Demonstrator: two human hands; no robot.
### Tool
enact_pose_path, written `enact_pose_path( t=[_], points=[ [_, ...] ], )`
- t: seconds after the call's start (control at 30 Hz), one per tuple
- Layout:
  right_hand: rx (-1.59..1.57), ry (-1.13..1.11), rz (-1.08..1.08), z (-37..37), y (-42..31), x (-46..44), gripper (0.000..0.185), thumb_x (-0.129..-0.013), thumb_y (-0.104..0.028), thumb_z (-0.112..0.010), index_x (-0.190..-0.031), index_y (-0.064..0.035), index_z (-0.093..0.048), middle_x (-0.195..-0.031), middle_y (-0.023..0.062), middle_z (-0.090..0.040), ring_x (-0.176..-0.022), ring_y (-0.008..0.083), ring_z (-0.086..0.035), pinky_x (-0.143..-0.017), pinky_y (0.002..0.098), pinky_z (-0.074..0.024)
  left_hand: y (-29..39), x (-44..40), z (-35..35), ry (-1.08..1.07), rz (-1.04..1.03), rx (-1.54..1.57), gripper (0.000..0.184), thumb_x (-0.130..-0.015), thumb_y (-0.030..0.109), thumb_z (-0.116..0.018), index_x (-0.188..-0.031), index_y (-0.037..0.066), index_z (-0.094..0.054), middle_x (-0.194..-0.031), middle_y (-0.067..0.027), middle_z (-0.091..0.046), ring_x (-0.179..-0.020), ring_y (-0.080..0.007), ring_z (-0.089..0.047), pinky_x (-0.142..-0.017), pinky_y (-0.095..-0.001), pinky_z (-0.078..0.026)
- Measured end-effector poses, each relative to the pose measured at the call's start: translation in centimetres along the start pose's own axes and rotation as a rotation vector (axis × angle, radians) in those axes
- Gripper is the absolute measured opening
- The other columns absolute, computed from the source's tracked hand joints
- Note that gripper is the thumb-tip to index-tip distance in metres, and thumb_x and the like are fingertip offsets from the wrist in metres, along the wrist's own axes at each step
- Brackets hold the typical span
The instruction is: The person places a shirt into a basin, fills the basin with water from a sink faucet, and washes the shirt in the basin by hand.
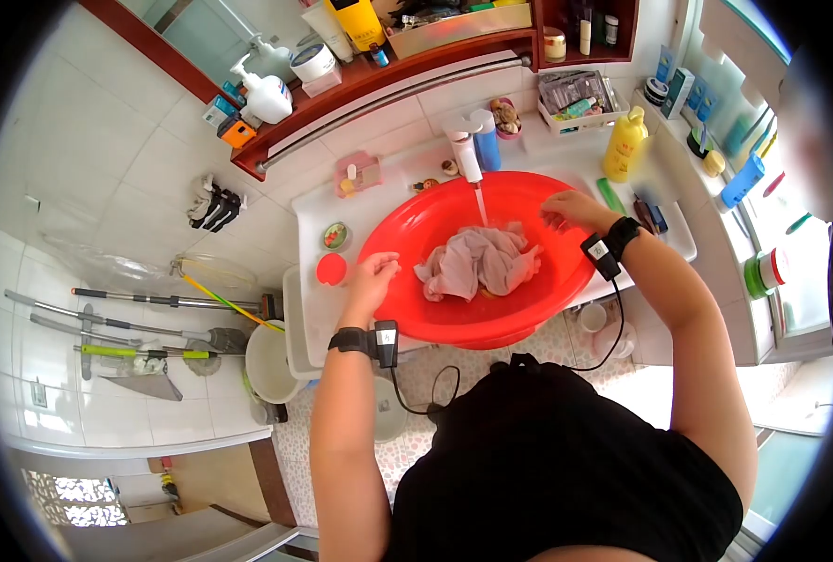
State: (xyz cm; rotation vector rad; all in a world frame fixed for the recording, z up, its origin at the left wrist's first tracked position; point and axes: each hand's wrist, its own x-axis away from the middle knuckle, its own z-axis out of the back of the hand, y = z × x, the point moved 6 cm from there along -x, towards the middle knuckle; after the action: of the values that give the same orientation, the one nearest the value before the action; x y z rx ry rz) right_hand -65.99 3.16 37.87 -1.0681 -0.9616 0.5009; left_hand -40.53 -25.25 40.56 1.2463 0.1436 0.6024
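Observation:
A large red basin (393, 314) rests on the white sink counter. Inside it lies a crumpled pale pinkish-grey cloth (473, 264), its exact kind unclear. Water runs from the white faucet (466, 157) into the basin behind the cloth. My left hand (373, 283) is at the basin's left rim, fingers loosely bent and apart, holding nothing. Over the right side of the basin hangs my right hand (571, 213), its fingers spread a little and pointing down, also without anything in it. Neither hand touches the cloth.
A yellow pump bottle (624, 145) stands right of the basin, near a green bar-shaped item (610, 196). Left of it are a red round lid (331, 269) and a small dish (335, 235). A blue cup (486, 140) stands beside the faucet. Mops (154, 300) lean at left.

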Motion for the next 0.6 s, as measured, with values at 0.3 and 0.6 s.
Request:
enact_pose_path(
  t=[0.3,0.6],
  points=[
    [-0.039,0.021,0.023,0.3,0.4,-0.4,0.026,-0.088,-0.026,-0.047,-0.091,-0.0028,-0.058,-0.082,0.0063,-0.06,-0.07,0.0152,-0.058,-0.063,0.0278,-0.0488,-0.2,-0.2,0.2,-0.01,-0.038,0.002,0.024,-0.087,0.011,-0.053,-0.107,-0.001,-0.055,-0.093,-0.0071,-0.061,-0.086,-0.0125,-0.058,-0.076,-0.0247,-0.045],
    [-0.111,0.019,0.022,0.1,0.4,-0.3,0.025,-0.088,-0.025,-0.048,-0.092,-0.0031,-0.058,-0.083,0.0058,-0.06,-0.07,0.0147,-0.057,-0.064,0.0273,-0.0484,-0.6,-0.2,0.3,-0.019,-0.042,0.032,0.026,-0.087,0.018,-0.053,-0.11,0.005,-0.056,-0.093,-0.002,-0.062,-0.081,-0.0076,-0.054,-0.068,-0.0206,-0.041]
  ],
)
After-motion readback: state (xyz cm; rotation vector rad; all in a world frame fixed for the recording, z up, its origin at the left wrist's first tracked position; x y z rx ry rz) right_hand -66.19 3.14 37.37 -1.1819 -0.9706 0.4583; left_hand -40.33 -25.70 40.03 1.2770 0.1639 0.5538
